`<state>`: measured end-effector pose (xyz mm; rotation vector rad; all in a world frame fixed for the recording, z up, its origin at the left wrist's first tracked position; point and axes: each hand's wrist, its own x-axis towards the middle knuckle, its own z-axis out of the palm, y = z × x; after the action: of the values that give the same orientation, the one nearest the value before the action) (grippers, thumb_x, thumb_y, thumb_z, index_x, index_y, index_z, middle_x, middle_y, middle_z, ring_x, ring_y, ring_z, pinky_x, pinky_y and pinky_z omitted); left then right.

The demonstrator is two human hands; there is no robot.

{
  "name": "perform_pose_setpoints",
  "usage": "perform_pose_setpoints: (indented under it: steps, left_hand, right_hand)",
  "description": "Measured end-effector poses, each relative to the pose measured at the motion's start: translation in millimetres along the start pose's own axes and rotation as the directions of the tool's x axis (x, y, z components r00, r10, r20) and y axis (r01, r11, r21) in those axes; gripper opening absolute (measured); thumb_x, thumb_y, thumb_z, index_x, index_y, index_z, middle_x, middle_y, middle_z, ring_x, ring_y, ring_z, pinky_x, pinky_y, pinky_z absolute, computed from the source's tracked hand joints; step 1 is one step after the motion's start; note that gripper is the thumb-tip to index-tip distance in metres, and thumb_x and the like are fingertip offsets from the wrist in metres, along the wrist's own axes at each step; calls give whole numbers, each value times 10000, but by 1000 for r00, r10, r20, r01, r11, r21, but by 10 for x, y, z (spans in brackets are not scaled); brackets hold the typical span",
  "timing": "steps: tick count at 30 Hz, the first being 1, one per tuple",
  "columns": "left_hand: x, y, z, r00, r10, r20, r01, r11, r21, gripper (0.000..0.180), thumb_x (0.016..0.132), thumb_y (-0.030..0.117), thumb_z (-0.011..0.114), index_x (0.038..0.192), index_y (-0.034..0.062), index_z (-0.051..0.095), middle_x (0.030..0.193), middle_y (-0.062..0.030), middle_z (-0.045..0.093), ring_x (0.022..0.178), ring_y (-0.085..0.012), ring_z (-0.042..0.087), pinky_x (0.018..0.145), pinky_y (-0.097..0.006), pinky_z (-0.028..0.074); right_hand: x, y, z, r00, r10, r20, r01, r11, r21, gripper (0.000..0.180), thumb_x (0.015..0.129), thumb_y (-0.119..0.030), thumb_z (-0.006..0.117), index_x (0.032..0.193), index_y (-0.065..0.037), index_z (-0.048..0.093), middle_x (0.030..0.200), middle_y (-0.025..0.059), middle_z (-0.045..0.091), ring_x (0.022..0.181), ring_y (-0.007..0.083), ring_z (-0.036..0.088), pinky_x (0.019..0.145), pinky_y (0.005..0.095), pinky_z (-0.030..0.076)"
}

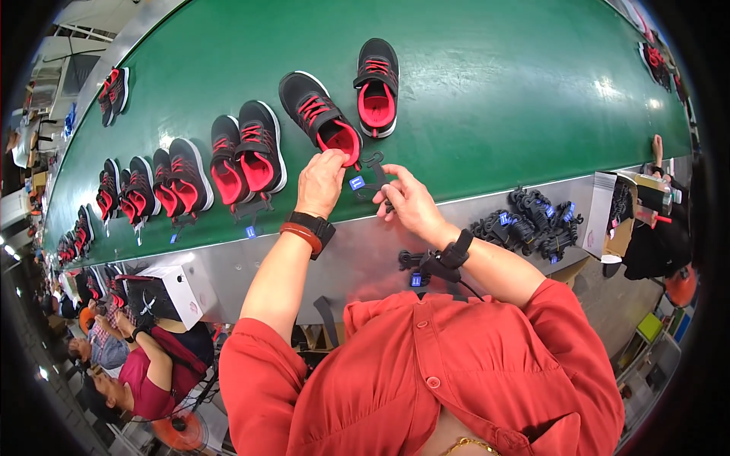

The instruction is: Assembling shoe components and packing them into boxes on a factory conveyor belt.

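Note:
My left hand [321, 182] is closed on the heel of a black sneaker [310, 105] with a red lining, which lies tilted on the green conveyor belt [487, 99]. In my right hand [411, 199] is a black plastic shoe hanger [379, 172], pinched by the fingers just beside that heel. A blue tag [357, 183] hangs at the hanger's side. Slightly farther off and to the right stands a second matching sneaker [376, 74], touched by neither hand. Whether the hanger touches the held sneaker is hard to make out.
Pairs of sneakers [258, 148] line the belt's left side, several with hangers. More hangers lie in a pile [532, 224] on the metal ledge [350, 239], right of me. A white box [171, 292] stands lower left, near seated co-workers [156, 365]. An open carton [612, 213] is at right.

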<state>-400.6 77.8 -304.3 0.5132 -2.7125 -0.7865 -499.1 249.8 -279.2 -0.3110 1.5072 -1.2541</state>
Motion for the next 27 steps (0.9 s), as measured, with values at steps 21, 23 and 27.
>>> perform_pose_setpoints:
  steps: [21,23,27]
  left_hand:
    - [-87,135,-193,960,-115,254,66,979,193,559,754,30,578,1273,212,486,1071,-146,578,771,-346,630,633,-423,515]
    - [-6,249,-252,890,-287,353,206,946,250,479,788,-8,487,1224,181,542,1016,-156,605,769,-379,614,648,-454,496]
    - [-63,167,-187,903,-333,271,319,943,96,472,782,-26,450,1211,149,541,907,-196,614,794,-419,591,718,-501,462]
  right_hand:
    - [680,-676,-464,753,-608,251,572,418,-706,372,799,-94,620,1155,-63,516,1098,132,566,922,346,580,767,415,483]
    - [851,-598,-594,787,-504,356,543,294,-786,355,795,-100,626,1130,-60,518,1062,131,567,919,340,580,765,417,481]
    - [1037,-521,-625,747,-416,518,583,35,-812,253,770,-175,661,975,-79,549,870,110,547,829,310,575,707,423,465]
